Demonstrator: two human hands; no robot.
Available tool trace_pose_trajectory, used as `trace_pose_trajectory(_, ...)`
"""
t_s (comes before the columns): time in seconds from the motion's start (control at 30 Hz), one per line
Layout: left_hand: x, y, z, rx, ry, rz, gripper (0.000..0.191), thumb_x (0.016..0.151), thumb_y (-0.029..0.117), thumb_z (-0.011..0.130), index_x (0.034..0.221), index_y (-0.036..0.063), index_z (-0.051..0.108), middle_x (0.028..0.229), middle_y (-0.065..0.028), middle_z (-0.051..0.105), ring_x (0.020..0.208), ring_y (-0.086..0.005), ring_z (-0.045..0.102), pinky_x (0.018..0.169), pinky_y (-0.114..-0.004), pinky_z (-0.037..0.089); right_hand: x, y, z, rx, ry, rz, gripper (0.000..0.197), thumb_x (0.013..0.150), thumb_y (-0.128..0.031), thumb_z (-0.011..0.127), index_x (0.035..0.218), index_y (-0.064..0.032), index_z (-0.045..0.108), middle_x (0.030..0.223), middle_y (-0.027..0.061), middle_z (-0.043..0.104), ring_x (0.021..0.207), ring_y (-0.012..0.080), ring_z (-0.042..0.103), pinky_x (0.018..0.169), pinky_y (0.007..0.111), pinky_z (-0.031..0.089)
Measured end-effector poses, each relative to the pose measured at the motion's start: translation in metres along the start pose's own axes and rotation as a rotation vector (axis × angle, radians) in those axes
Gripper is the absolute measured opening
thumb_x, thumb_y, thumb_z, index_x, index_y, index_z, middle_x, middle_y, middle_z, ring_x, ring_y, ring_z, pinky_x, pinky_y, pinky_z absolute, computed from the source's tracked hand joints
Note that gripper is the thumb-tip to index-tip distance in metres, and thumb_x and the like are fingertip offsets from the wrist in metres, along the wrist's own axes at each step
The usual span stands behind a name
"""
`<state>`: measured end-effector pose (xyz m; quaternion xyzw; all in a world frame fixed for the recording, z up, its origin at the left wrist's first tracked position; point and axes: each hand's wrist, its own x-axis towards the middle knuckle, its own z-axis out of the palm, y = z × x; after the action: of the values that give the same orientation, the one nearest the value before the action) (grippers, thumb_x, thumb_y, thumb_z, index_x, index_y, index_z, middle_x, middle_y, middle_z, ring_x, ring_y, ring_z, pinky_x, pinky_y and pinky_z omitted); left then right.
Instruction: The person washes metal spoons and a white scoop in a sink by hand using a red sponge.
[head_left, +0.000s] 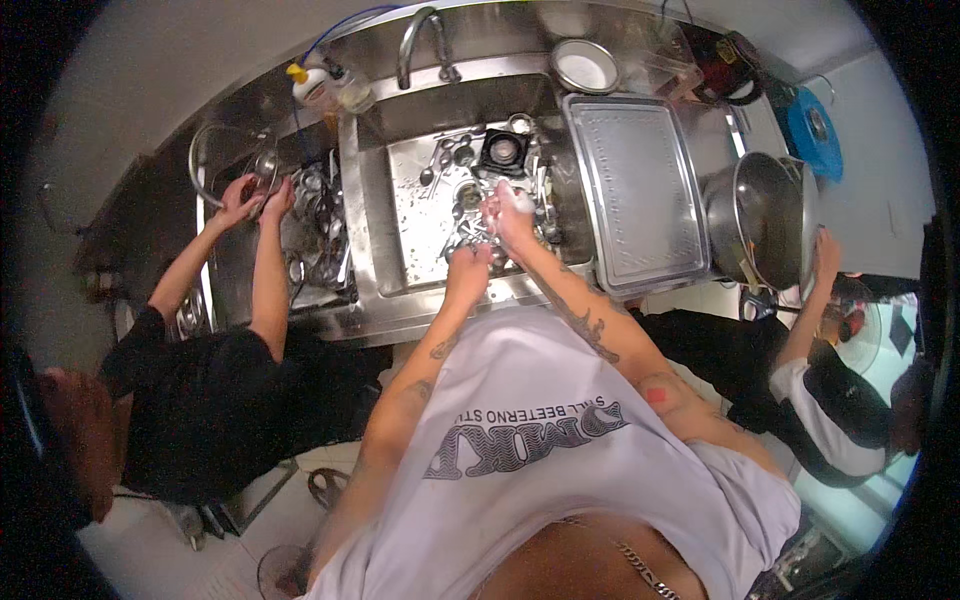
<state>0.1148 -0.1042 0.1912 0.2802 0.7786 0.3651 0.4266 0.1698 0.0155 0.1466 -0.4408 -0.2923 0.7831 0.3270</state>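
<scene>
Both my hands are over the middle basin of a stainless steel sink (375, 225). My right hand (513, 225) is curled around a white sponge or clump of foam (519, 197). Just nearer to me, my left hand (469, 267) has its fingers bent; whether it grips a utensil is hidden. Beneath and around my hands lie many metal spoons and other cutlery (431, 169). A black square container with a round middle (504, 150) sits beyond them, with a small round cup (520, 123) behind it.
A faucet (409, 52) rises behind the basin. Right of it are a metal tray (637, 195), a round pan (586, 66) and a large steel pot (772, 217) near a co-worker's hand (827, 255). On the left, another person's hands (259, 199) hold a clear bowl (214, 161). Bottles (307, 82) stand behind.
</scene>
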Motion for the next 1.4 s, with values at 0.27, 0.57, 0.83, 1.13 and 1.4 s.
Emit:
trace_pose_trajectory(0.27,0.001,0.012,-0.015,0.003,-0.033,-0.039,0.031,0.092,0.021,0.048,0.068,0.0026,0.059,0.056,0.0018,0.046,0.053,-0.0096,0.040,0.050,-0.030,0.031,0.009,-0.004,-0.011,-0.002,-0.020,-0.015,0.017,0.088,-0.022,0.056,0.096,-0.0064,0.056,0.077,0.0072,0.061,0.055,0.0128,0.058,0.045,0.026,0.047)
trace_pose_trajectory(0.57,0.015,0.008,-0.008,0.022,-0.008,-0.039,0.034,0.091,0.026,0.049,0.070,0.0019,0.060,0.052,-0.0007,0.047,0.048,-0.0112,0.041,0.048,-0.031,0.032,-0.005,-0.012,0.001,-0.019,-0.082,-0.262,0.017,0.085,-0.017,0.059,0.091,-0.0010,0.056,0.075,0.0044,0.061,0.061,0.0107,0.058,0.048,0.025,0.048)
trace_pose_trajectory(0.83,0.015,-0.003,-0.005,0.112,0.036,0.137,0.035,0.090,0.027,0.050,0.072,-0.0004,0.061,0.061,-0.0109,0.057,0.058,-0.0197,0.052,0.058,-0.035,0.040,0.000,-0.010,-0.005,-0.154,-0.072,-0.486,0.015,0.088,-0.023,0.053,0.087,-0.0084,0.059,0.070,0.0000,0.054,0.061,0.0074,0.050,0.051,0.026,0.042)
trace_pose_trajectory(1.13,0.023,-0.058,-0.089,0.083,0.319,-0.009,0.032,0.088,0.026,0.048,0.082,-0.0004,0.065,0.073,-0.0212,0.063,0.072,-0.0299,0.062,0.064,-0.040,0.044,0.041,0.007,-0.085,-0.192,0.300,-0.077,0.025,0.087,-0.030,0.057,0.074,-0.0084,0.052,0.057,0.0003,0.049,0.045,0.0127,0.046,0.039,0.031,0.040)
trace_pose_trajectory(1.4,0.028,-0.154,-0.187,-0.182,0.482,-0.417,0.033,0.089,0.027,0.051,0.071,0.0001,0.058,0.054,-0.0048,0.052,0.044,-0.0167,0.049,0.040,-0.032,0.035,0.022,0.038,-0.136,-0.475,0.345,-0.069,0.014,0.086,-0.023,0.056,0.080,-0.0112,0.051,0.054,-0.0001,0.046,0.037,0.0126,0.045,0.032,0.030,0.035)
